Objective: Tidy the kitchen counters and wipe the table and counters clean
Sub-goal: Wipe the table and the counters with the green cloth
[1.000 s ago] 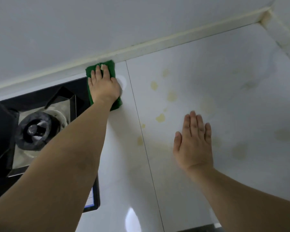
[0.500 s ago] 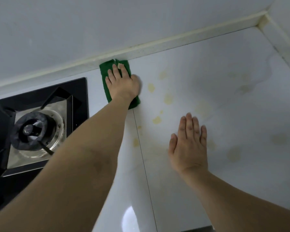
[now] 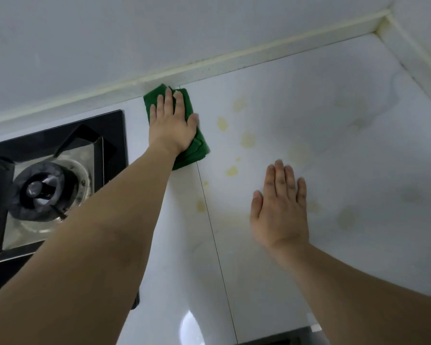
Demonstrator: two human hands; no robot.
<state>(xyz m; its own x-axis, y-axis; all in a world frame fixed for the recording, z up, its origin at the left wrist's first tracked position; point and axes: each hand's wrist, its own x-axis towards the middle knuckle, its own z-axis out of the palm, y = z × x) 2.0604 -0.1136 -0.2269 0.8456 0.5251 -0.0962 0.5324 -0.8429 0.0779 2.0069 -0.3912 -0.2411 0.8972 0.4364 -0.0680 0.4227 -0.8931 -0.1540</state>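
**Pressing a soft green cloth along the far edge of a stained counter**

I am working across the white counter (image 3: 321,150), which is looking hard, glossy and slick; it is reflecting a light near its near edge, so I am judging that a cloth will glide on it easily and needs weight from above rather than a pinch. A thin seam (image 3: 210,220) is running from far to near down its middle. To the left, the black gas hob (image 3: 47,175) is sitting set into the surface, and I am keeping off it.

My left hand (image 3: 172,125) is lying flat on the green cloth (image 3: 197,148), fingers straight and together, palm bearing down; nothing is curled round the fabric. The cloth is lying at the far side of the counter, touching the raised back strip (image 3: 234,61), just right of the hob and just left of the seam. It is folded into a thick pad, deep green, with a nubby pile and layered edges showing at its near right corner. I am judging it light, limp and probably grippy under the palm, so the best hold is this one: a spread hand over its middle, so the folds are not bunching.

My right hand (image 3: 279,207) is resting flat on the bare counter, well apart from the cloth, fingers straight, holding nothing.

Smallest of all, the yellowish stains (image 3: 248,139) are lying scattered just right of the cloth, not yet wiped.
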